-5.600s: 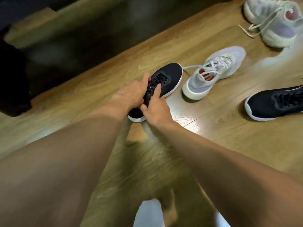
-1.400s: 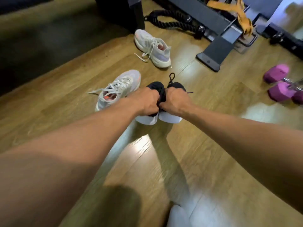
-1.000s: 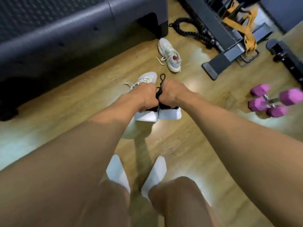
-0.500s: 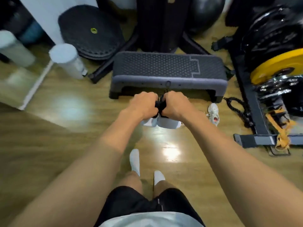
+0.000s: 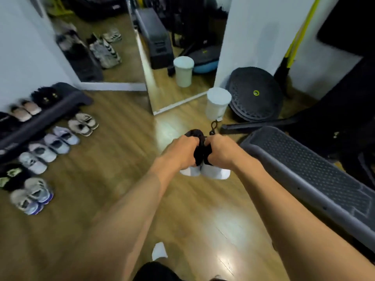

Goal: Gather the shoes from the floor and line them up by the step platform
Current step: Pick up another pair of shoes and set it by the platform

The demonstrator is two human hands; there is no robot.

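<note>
The left hand (image 5: 182,152) and right hand (image 5: 221,152) grip black shoes (image 5: 198,138); disc (image 5: 248,104) logo illegible.

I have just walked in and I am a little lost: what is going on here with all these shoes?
A person holds a pair of black shoes with white soles side by side above the wooden floor, one in the left hand, one in the right hand. A grey step platform lies just to their right. At the far left, other shoes stand in a row beside a low dark platform. The black pair is not yet set down.
</note>
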